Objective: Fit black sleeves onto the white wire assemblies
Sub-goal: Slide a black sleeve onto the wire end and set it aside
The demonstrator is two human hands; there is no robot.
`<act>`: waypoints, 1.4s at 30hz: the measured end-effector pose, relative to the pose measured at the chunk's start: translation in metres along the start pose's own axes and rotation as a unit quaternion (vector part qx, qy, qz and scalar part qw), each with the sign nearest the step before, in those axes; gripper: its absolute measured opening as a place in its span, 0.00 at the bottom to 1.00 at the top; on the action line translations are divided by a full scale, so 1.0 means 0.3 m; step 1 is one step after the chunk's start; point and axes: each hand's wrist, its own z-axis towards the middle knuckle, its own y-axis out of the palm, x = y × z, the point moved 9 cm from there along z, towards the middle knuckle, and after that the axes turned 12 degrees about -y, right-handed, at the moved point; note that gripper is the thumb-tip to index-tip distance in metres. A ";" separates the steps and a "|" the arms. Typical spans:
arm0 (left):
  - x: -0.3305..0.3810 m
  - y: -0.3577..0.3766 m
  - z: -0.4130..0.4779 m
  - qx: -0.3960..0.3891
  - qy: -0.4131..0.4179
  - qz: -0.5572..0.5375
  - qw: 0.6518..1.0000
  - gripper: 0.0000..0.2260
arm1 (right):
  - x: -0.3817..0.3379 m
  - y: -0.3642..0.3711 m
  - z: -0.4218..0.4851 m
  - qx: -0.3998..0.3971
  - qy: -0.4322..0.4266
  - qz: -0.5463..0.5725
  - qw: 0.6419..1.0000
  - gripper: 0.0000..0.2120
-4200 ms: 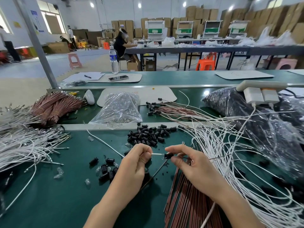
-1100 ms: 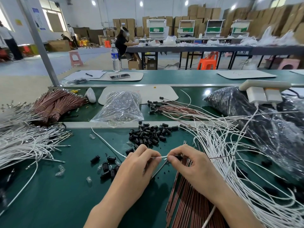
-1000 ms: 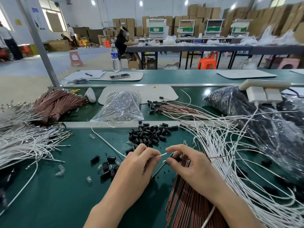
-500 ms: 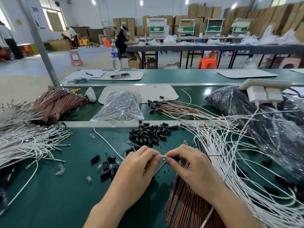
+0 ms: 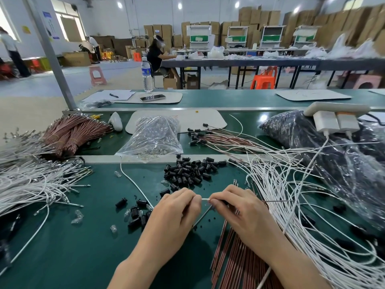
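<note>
My left hand (image 5: 176,213) pinches the end of a white wire (image 5: 205,199) between thumb and fingers. My right hand (image 5: 239,209) faces it a short gap away and pinches a black sleeve (image 5: 223,202), mostly hidden under its fingers, on that same wire. A thin brown wire (image 5: 275,201) trails right from the right hand. A pile of loose black sleeves (image 5: 188,172) lies just beyond the hands. More black sleeves (image 5: 136,212) are scattered to the left. Loose white wires (image 5: 291,197) fan out on the right.
A white wire bundle (image 5: 27,184) lies at the left, and copper-coloured wire bundles at far left (image 5: 70,132) and under my right forearm (image 5: 235,259). A clear bag of small parts (image 5: 154,136), a dark plastic bag (image 5: 325,147) and a white power strip (image 5: 335,115) sit beyond.
My hands first came together at the wire, then drew slightly apart, and a short stretch of white wire now shows between them. The camera view shifted a little.
</note>
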 end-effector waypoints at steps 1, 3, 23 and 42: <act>0.001 -0.001 0.001 0.002 -0.001 -0.003 1.000 0.15 | 0.003 0.004 -0.001 -0.004 0.005 0.008 1.000 0.16; 0.001 -0.009 0.001 0.008 -0.001 -0.011 1.000 0.14 | 0.014 0.013 -0.003 -0.012 0.017 0.029 0.999 0.16; 0.019 -0.044 0.010 0.018 0.038 0.018 0.999 0.18 | 0.059 0.059 -0.009 -0.048 0.062 0.148 0.986 0.11; -0.033 -0.007 0.017 0.016 -0.015 -0.015 1.000 0.05 | 0.085 0.076 -0.020 -0.054 0.066 0.146 0.986 0.08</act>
